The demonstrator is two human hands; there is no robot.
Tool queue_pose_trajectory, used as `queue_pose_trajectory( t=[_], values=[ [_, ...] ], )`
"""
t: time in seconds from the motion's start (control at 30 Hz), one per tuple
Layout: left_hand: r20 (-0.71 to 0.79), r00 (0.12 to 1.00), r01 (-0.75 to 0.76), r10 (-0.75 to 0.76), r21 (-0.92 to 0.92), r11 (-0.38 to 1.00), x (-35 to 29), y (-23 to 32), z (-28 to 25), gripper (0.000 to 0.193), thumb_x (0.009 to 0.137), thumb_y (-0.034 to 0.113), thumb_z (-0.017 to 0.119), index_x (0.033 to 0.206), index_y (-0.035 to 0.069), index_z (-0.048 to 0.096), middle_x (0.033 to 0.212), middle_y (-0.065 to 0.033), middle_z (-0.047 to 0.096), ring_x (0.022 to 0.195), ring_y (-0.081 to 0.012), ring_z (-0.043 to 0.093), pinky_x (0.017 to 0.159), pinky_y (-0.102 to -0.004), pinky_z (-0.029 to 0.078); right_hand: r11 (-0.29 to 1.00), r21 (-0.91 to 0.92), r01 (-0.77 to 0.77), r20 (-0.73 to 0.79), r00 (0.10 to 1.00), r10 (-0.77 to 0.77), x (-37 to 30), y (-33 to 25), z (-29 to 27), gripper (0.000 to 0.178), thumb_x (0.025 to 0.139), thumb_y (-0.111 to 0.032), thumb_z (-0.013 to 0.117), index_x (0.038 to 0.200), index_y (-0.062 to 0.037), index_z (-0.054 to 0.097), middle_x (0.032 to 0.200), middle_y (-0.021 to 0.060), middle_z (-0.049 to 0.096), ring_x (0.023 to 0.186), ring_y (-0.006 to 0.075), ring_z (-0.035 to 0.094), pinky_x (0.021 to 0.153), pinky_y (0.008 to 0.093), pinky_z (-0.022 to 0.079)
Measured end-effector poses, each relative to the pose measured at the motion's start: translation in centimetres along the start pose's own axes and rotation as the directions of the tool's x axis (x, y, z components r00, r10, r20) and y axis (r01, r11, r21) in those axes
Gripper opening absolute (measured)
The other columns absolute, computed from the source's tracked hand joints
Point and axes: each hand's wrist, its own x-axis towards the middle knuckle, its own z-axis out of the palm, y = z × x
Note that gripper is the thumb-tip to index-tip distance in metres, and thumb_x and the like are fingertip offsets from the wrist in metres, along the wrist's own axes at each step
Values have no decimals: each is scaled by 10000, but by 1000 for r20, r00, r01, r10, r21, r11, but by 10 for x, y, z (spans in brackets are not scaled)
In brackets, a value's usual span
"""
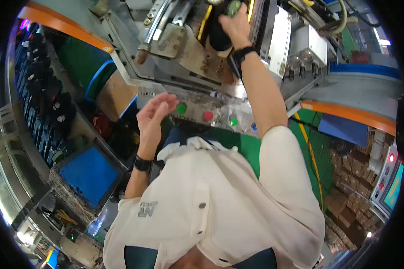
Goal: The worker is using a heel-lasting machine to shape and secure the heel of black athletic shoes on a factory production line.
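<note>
Machine (191, 67) | left hand (155, 112): at its front left, fingers loosely parted | right hand (238, 29): atop, at black piece (218, 38), grip unclear

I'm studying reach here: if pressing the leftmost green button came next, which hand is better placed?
Probably the left hand: it looks empty and is close to that green button. The right hand is farther away, up at a dark object.

Machine (186, 67) — cropped above, black item (218, 38) — partly behind right hand (238, 28)
</note>
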Motion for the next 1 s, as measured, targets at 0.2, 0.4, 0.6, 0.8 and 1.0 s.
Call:
queue_pose_trajectory(
  t=[0.2, 0.4, 0.6, 0.8, 1.0],
  values=[
    [274, 960, -112, 58, 188, 976, -2, 30, 27, 394, 1001, 120, 662, 1340, -65, 583, 1270, -166, 680, 1159, -220, 662, 1007, -331, 518, 955, -174, 239, 505, 855, -122, 39, -11, -48, 1035, 714, -494, 832, 1460, 100, 430, 1279, 306, 645, 1236, 364, 627, 1039, 381, 500],
    [213, 976, -77, 47, 135, 988, -3, 26, 21, 379, 1005, 145, 660, 1317, -62, 599, 1252, -161, 686, 1136, -217, 675, 1002, -327, 520, 748, -234, 621, 397, 764, -509, -26, -6, -59, 279, 858, -261, 634, 865, -7, 748, 1120, 243, 707, 1010, 409, 697, 917, 477, 566],
    [135, 991, -37, 22, 109, 993, -21, 13, 7, 335, 1015, 145, 643, 1267, -74, 627, 1173, -165, 714, 1062, -221, 699, 977, -339, 539, 620, -241, 747, 78, 651, -755, -43, 32, -47, 344, 880, -219, 640, 1143, -16, 728, 1372, 208, 621, 1182, 376, 641, 1006, 429, 526],
    [125, 989, -103, 74, 239, 966, -24, -27, -25, 317, 979, 140, 690, 1244, -34, 666, 1166, -110, 731, 1067, -204, 692, 957, -314, 529, 869, 5, 495, 68, 867, -494, 64, -22, -175, 701, 825, -488, 803, 1401, -131, 619, 1118, 172, 747, 945, 242, 721, 840, 389, 566],
    [569, 822, -566, 23, 810, 155, -8, -128, -41, 736, 847, 200, 773, 1476, -8, 452, 1526, -221, 457, 1416, -371, 440, 1168, -475, 367, 390, 717, 578, -229, 723, -651, 78, -174, -238, 751, 937, -267, 749, 1483, 86, 376, 1345, 221, 566, 1162, 233, 606, 981, 368, 514]
  ],
)
